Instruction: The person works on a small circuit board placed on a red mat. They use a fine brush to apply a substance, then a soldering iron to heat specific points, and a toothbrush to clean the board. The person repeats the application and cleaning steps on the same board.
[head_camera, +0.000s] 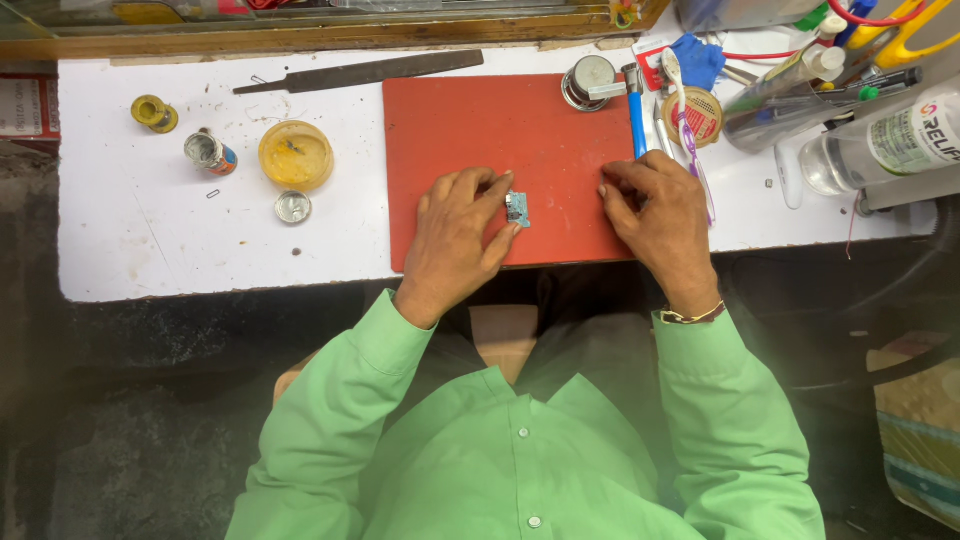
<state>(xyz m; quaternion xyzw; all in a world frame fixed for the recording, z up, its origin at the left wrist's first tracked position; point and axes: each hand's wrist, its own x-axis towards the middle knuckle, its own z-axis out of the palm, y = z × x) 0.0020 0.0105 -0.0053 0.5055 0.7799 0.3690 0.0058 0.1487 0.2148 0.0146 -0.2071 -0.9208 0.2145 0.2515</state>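
We are seeing a long dark metal file (360, 72) lying along the back of the white table (150, 240), with a yellow round tub (296, 155), a small metal lid (293, 207), a little tin (210, 153) and a yellow spool (154, 113) sitting to its left side. Beside the red mat (470, 130) we are finding a toothbrush (685, 130), a blue-handled tool (637, 115) and a clear bottle (880, 145) lying on its side.

A small repair workshop: a scuffed white desk (150, 240) carries a red rectangular work mat (470, 130), a long dark metal file (360, 72), a yellow solder spool (153, 112), a round tub of amber paste (296, 156) and a clear plastic bottle (880, 145).
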